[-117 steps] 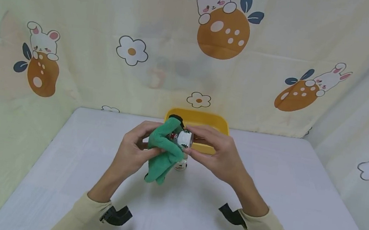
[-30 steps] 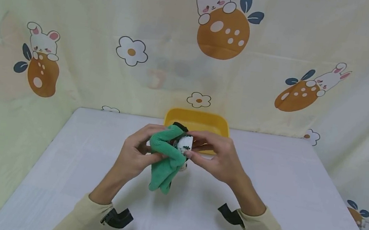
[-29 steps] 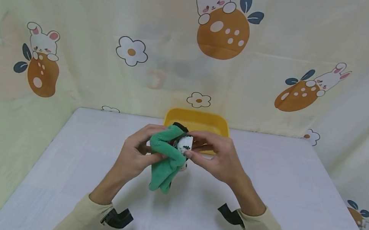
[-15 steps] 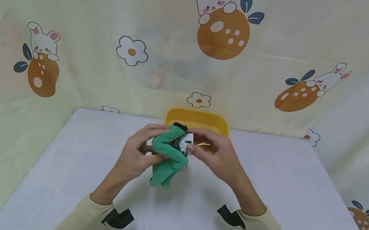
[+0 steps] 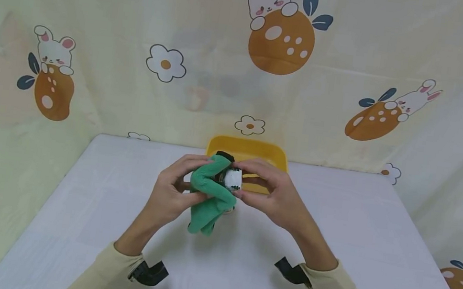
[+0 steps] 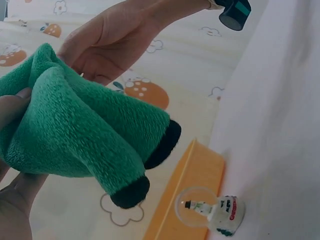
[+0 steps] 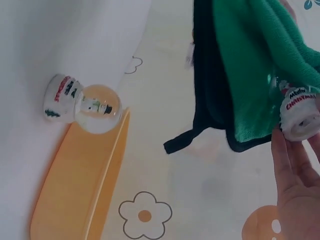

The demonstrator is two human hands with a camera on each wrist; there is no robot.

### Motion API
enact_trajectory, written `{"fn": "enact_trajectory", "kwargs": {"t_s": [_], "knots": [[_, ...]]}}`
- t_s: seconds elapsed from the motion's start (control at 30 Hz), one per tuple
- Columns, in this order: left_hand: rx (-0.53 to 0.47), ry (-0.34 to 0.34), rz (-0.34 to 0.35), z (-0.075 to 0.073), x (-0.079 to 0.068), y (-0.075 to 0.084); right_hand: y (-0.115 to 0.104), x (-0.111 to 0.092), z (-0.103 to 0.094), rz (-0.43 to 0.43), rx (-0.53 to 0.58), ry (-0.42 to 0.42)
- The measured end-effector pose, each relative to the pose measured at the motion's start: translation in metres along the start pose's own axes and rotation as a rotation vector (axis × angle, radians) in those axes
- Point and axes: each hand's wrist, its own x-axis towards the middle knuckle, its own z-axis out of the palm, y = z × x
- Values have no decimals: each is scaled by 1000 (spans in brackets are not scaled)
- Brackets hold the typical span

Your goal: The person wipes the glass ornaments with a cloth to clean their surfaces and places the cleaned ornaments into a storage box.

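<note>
My left hand (image 5: 169, 194) grips a green plush cloth (image 5: 210, 190) with dark edging, folded over the glass end of a snow globe. The globe's white base (image 5: 233, 179) sticks out of the cloth, and my right hand (image 5: 279, 194) holds it between thumb and fingers. Red lettering shows on that base (image 7: 301, 112) in the right wrist view; the dome is mostly hidden by the cloth (image 7: 250, 70). Below the hands a second snow globe (image 6: 225, 212) stands upright on the table, with a small snowman inside its clear dome; the cloth hides most of it in the head view.
A yellow tray (image 5: 252, 148) sits at the table's back edge, behind the hands and the standing snow globe. The white table (image 5: 335, 215) meets a patterned curtain (image 5: 201, 112) at the back and sides.
The held base has turned between my right fingers, from printed trees to a plain white face. Since the oldest frame, the cloth and left hand have shifted slightly right, covering more of the standing globe.
</note>
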Motion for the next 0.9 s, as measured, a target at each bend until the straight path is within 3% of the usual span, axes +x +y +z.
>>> {"fn": "enact_trajectory", "kwargs": {"t_s": [0.53,0.9], "knots": [[-46,-65,-162,-5,1,1,6,1,-1,-268,-292,-41],[-51,-89,-181,-6,1,3,3,-1,-2,-274,-332,-6]]}}
